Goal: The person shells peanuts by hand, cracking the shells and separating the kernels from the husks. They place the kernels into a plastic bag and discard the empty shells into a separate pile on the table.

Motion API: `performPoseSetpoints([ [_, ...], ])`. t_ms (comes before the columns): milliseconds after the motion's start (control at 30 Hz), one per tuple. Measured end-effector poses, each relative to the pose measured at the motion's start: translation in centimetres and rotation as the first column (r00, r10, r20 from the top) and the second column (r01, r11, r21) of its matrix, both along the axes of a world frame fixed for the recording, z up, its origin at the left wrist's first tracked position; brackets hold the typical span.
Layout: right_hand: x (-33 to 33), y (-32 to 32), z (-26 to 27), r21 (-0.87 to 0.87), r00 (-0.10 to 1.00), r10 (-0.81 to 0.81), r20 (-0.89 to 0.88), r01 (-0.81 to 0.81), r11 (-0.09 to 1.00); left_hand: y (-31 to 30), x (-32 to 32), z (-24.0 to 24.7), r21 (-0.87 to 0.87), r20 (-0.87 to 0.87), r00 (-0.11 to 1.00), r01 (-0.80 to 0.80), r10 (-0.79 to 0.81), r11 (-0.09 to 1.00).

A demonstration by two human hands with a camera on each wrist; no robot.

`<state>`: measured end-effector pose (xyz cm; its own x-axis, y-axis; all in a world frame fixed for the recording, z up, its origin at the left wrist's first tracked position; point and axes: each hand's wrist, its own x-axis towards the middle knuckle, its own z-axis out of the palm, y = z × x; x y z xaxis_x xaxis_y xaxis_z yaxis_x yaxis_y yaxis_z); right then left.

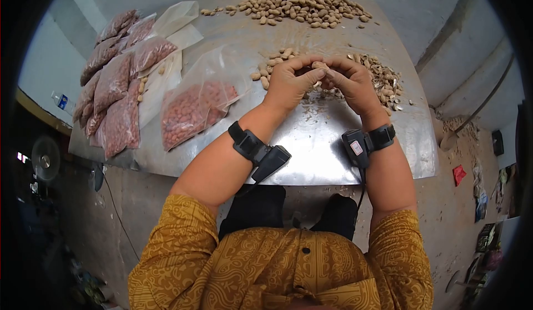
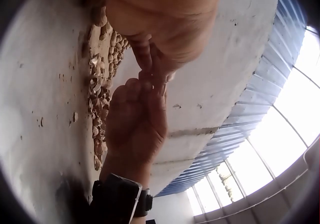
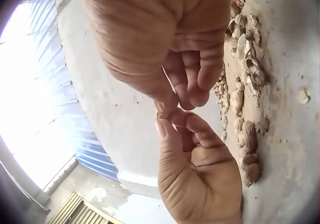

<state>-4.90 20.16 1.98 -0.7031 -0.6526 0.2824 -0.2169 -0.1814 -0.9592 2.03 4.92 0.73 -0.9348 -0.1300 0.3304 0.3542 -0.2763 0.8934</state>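
Observation:
Both hands meet above the metal table (image 1: 311,154), fingertips together around a peanut pod (image 1: 319,64). My left hand (image 1: 300,77) pinches it from the left with curled fingers, and my right hand (image 1: 340,76) pinches it from the right. The left wrist view has the left hand (image 2: 155,54) at the top, its fingertips touching the right hand (image 2: 135,126) below. From the right wrist camera, the right hand (image 3: 172,84) meets the left hand (image 3: 197,169) thumb to thumb. The pod itself is hidden in both wrist views.
A big heap of unshelled peanuts (image 1: 300,2) lies at the far edge, with a few pods (image 1: 271,66) beside the left hand. Broken shells (image 1: 384,79) pile up to the right. An open plastic bag of red kernels (image 1: 194,107) and several packed bags (image 1: 111,82) lie left.

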Motion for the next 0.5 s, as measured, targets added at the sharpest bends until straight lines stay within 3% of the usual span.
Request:
performPoseSetpoints([
  [200,0.08,-0.36,-0.47,-0.038,0.999,0.010,-0.038,-0.011,0.999,0.12,-0.11,-0.38,0.077,0.033,0.999,-0.006,0.004,0.997],
  [500,-0.32,-0.10,-0.72,-0.028,0.982,0.099,0.158,-0.096,0.995,0.10,0.03,-0.27,-0.034,0.001,0.999,-0.047,0.047,0.998],
])
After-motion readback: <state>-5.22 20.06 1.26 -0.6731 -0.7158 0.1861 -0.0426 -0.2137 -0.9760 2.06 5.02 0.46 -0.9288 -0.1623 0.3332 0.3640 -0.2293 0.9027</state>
